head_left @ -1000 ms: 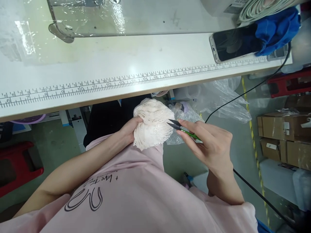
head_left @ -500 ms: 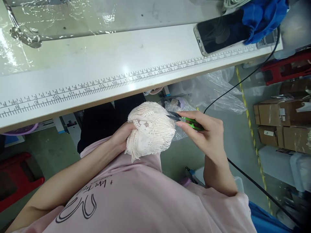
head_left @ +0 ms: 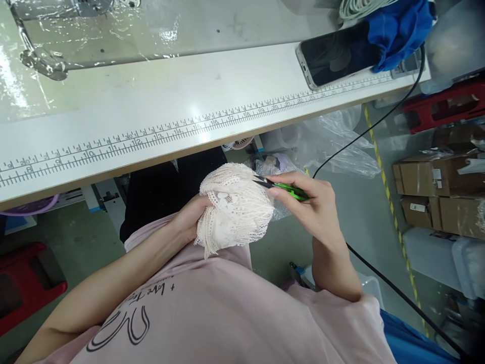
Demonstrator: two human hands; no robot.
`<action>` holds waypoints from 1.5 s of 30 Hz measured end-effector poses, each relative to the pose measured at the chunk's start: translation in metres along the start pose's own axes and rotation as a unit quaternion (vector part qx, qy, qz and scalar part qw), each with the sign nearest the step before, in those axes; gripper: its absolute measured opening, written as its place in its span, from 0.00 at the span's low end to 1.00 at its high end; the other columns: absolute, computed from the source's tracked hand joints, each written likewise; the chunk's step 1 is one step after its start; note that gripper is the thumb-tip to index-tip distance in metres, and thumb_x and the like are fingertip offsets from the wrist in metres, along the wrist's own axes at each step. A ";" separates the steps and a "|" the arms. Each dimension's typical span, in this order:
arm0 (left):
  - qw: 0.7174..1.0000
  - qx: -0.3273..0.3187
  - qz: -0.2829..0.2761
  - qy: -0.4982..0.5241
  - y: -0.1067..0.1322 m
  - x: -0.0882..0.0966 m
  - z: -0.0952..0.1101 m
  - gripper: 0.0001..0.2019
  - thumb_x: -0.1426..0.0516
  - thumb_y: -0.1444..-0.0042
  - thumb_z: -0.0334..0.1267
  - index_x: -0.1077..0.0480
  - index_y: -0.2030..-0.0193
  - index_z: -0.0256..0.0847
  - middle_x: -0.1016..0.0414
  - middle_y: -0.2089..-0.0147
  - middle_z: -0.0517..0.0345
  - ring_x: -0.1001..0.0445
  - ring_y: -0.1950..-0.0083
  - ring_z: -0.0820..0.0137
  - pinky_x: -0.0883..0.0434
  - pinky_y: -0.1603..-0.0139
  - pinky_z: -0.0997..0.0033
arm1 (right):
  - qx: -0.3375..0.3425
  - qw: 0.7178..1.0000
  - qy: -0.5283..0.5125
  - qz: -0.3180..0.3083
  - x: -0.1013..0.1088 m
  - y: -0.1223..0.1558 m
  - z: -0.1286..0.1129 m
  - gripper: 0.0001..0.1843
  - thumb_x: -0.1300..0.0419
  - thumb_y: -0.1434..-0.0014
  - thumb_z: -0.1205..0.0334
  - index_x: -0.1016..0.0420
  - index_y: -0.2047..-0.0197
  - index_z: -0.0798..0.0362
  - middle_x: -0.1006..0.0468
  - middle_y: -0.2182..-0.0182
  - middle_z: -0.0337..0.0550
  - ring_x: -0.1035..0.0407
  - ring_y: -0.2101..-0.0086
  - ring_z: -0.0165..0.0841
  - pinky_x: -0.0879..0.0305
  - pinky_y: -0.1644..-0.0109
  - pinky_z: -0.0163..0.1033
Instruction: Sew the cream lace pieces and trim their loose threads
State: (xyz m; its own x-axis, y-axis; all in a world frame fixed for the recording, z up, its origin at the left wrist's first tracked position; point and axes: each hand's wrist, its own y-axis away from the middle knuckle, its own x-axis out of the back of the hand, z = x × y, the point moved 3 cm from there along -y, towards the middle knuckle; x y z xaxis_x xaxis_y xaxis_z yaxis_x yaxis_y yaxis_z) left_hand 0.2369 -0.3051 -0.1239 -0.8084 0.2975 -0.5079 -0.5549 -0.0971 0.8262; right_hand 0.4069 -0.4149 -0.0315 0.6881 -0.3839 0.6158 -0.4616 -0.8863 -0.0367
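Note:
A bunched piece of cream lace fabric (head_left: 237,212) is held above my lap, just below the table edge. My left hand (head_left: 195,215) grips it from the left, with the fingers partly hidden beneath the lace. Between the thumb and fingers of my right hand (head_left: 308,202) is a pair of thread snips (head_left: 290,190) with a green handle and dark blades. The blade tips lie at the upper right side of the lace; whether they touch it I cannot tell.
A white table (head_left: 151,96) with a printed ruler runs across the front. On it lie a phone (head_left: 337,55) and a blue cloth (head_left: 401,33). A black cable (head_left: 364,135) hangs at the right. Cardboard boxes (head_left: 420,177) and red stools (head_left: 26,288) stand around.
My right hand has moved left with the snips, bringing the blades over the lace's upper right edge. The blades look closer together now. My left hand keeps its hold.

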 end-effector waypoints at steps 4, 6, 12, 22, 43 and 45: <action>1.000 -0.007 -0.007 0.013 -0.002 0.003 -0.002 0.19 0.35 0.64 0.26 0.22 0.59 0.31 0.17 0.62 0.45 0.19 0.63 0.58 0.20 0.63 0.65 | -0.016 1.000 -0.006 -0.017 -0.002 0.000 0.000 0.07 0.35 0.39 0.59 0.19 0.58 0.51 0.21 0.72 0.37 0.43 0.79 0.23 0.46 0.76 0.33; 1.000 -0.009 -0.023 0.015 -0.003 0.003 -0.003 0.19 0.33 0.64 0.27 0.21 0.59 0.32 0.17 0.61 0.46 0.19 0.61 0.58 0.20 0.63 0.66 | -0.017 1.000 -0.011 -0.023 -0.004 -0.002 0.000 0.07 0.35 0.38 0.59 0.18 0.58 0.51 0.22 0.73 0.37 0.43 0.80 0.23 0.46 0.77 0.32; 0.999 -0.015 -0.030 -0.018 -0.001 0.000 -0.002 0.22 0.32 0.62 0.29 0.22 0.56 0.29 0.18 0.57 0.42 0.19 0.58 0.55 0.20 0.58 0.62 | -0.006 1.000 -0.018 -0.012 -0.005 -0.002 0.000 0.06 0.35 0.39 0.60 0.18 0.59 0.51 0.21 0.73 0.36 0.41 0.79 0.23 0.46 0.77 0.32; 0.995 -0.079 -0.042 -0.033 0.000 0.003 -0.001 0.24 0.32 0.63 0.28 0.21 0.54 0.34 0.17 0.55 0.46 0.20 0.53 0.52 0.22 0.53 0.59 | -0.004 1.000 0.011 -0.020 0.011 0.005 0.001 0.08 0.34 0.40 0.59 0.18 0.57 0.50 0.19 0.70 0.40 0.37 0.79 0.25 0.43 0.77 0.33; 0.995 -0.078 -0.042 -0.051 0.000 0.005 -0.004 0.23 0.32 0.61 0.25 0.21 0.54 0.36 0.18 0.53 0.47 0.20 0.51 0.52 0.21 0.51 0.60 | 0.027 0.997 -0.022 -0.068 0.005 0.002 -0.004 0.09 0.35 0.39 0.60 0.19 0.57 0.53 0.17 0.67 0.42 0.34 0.78 0.25 0.42 0.77 0.32; 0.995 -0.071 -0.050 -0.045 0.000 0.004 -0.004 0.21 0.32 0.62 0.25 0.20 0.57 0.35 0.18 0.53 0.45 0.20 0.50 0.51 0.22 0.50 0.58 | 0.022 0.997 -0.035 -0.071 0.004 0.002 -0.003 0.09 0.35 0.39 0.59 0.19 0.56 0.52 0.17 0.67 0.42 0.33 0.77 0.25 0.41 0.76 0.32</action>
State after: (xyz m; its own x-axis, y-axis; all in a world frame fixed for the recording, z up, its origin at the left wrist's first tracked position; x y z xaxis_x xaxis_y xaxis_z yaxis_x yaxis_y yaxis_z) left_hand 0.2323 -0.3079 -0.1271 -0.7305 0.3951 -0.5570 -0.6592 -0.1946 0.7264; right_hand 0.4072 -0.4172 -0.0272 0.7830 -0.2694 0.5606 -0.3325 -0.9430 0.0112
